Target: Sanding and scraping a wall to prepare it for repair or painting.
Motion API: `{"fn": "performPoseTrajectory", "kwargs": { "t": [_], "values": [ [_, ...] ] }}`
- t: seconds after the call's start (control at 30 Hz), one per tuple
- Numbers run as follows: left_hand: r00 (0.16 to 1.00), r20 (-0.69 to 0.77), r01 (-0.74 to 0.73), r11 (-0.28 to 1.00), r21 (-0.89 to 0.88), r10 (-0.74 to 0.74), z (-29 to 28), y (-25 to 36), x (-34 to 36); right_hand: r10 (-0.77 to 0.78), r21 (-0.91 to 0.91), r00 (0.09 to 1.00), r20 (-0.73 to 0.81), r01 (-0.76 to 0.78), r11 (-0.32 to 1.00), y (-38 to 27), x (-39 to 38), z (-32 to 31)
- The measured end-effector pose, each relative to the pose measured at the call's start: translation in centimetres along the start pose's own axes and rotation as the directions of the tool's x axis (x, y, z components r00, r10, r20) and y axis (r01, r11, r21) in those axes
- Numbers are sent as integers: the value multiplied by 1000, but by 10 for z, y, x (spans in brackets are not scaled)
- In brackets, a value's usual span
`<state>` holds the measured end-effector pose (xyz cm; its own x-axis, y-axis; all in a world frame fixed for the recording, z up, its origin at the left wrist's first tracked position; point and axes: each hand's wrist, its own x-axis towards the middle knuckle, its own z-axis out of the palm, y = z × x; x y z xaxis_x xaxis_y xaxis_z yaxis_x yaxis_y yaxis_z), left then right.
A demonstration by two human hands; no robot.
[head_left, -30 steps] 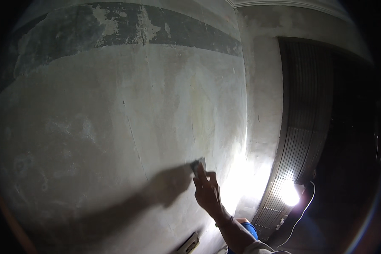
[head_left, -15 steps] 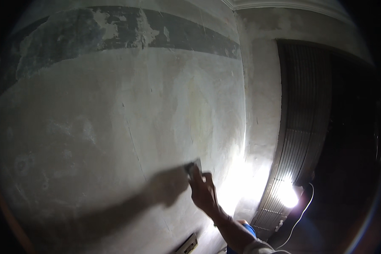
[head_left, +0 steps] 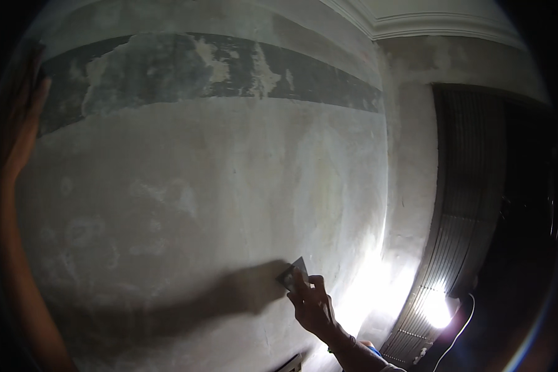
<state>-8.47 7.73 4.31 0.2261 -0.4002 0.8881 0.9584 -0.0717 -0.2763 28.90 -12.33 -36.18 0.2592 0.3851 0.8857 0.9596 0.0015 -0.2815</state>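
Observation:
My right hand (head_left: 314, 308) is closed around a putty knife (head_left: 301, 264), a small flat metal blade held near the wall surface. Most of the handle is hidden by my fingers. The wall (head_left: 186, 149) is grey plaster with pale smears and patches. At the far left my left hand (head_left: 22, 121) is raised with its fingers stretched upward beside the wall. Its fingertips are dark, and whether the palm touches the plaster is unclear.
A dark grey band (head_left: 149, 65) with flaked edges crosses the upper wall. To the right, a bright lamp (head_left: 438, 310) with a white cable (head_left: 462, 335) shines by a ribbed dark panel (head_left: 462, 186). A box-like fitting (head_left: 289, 364) sits low on the wall. White moulding (head_left: 440, 25) runs overhead.
My left arm has come into view at the left edge, raised. The view has tilted up and left. The putty knife stays in my right hand, its blade turned at a different angle.

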Motion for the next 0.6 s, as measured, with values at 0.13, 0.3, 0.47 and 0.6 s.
{"fn": "performPoseTrajectory", "kwargs": {
  "t": [0.13, 0.3, 0.47, 0.6],
  "values": [
    [994, 83, 41, 947, 320, -71, -17, 22, 5, 104, 37, 993, 55, -106, 994, -15, 4, -10],
    [995, 67, 38, 924, 381, -68, -19, 10, 3, 159, 48, 984, 78, -163, 985, -28, 10, -13],
    [992, 44, 96, 942, 323, -116, -15, 17, 2, 36, -76, 995, -91, -43, 996, -23, 77, -23],
    [993, 99, 33, 938, 345, -71, -17, 13, -1, 43, -109, 993, -110, -55, 992, -41, 155, -48]
  ]
}}
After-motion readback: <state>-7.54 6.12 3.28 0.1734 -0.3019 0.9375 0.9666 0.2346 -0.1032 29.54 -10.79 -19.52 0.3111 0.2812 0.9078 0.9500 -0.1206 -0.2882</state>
